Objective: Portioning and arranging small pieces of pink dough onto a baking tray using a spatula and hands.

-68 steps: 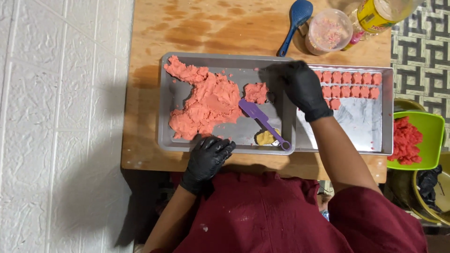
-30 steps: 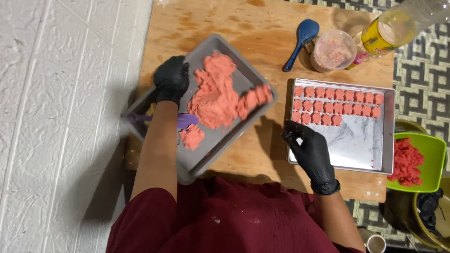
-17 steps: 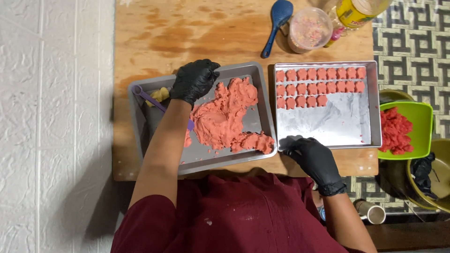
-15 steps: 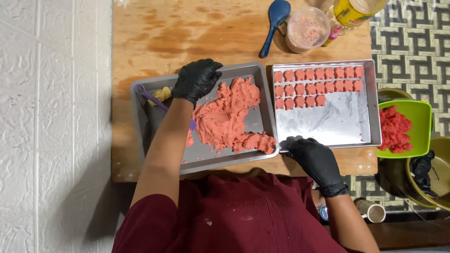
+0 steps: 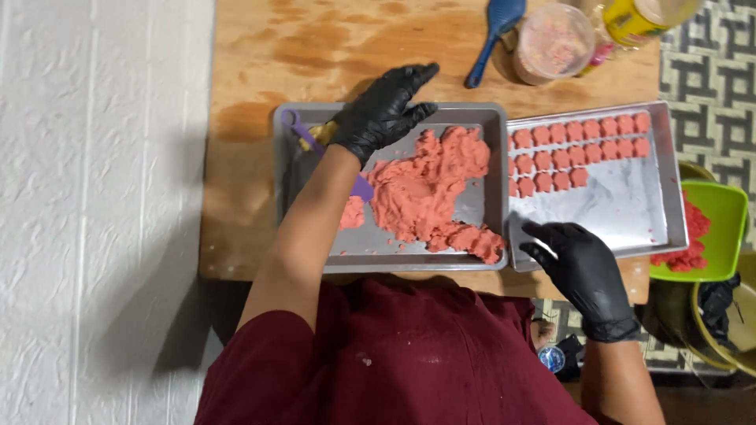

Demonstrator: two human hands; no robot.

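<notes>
Looking down past the dark red shirt [image 5: 409, 354]: right hand [image 5: 583, 264], black glove, sits at the near rim of the right tray [image 5: 622, 201], fingers [image 5: 539, 232] loosely spread and flat-ish, holding nothing that I can see. That tray carries three rows of small pink moulded pieces [image 5: 579, 145] along its far side; the third row is short, and the near part is bare metal. Left hand [image 5: 382, 110], also gloved, reaches across the left tray [image 5: 465, 216] to its far rim, fingers [image 5: 413, 79] extended and slightly apart, pointing away and to the right, over the edge onto the bench [image 5: 252, 55]. No clear grip; cannot tell whether the palm pins anything. Pink dough mass [image 5: 429, 189] lies in the middle of the left tray, just near and right of the left hand, long axis running from the far side toward the near right corner, where it tapers into a lumpy tail. Purple scraper [image 5: 303, 134] lies under the left forearm, ring-end handle at the far left corner, blade end [image 5: 362, 189] pointing toward the near right and the dough, so the axis is diagonal and roughly parallel to the forearm. A small yellow bit [image 5: 319, 134] sits beside the handle. Left hand is clearly the nearer one to both dough and scraper; right hand is well apart from them. Farther out on the bench: blue spoon [image 5: 492, 35], a lidded tub of pink stuff [image 5: 555, 39], a yellow bottle [image 5: 642, 16]. A green bowl [image 5: 717, 212] with red crumbs sits off the right edge.
</notes>
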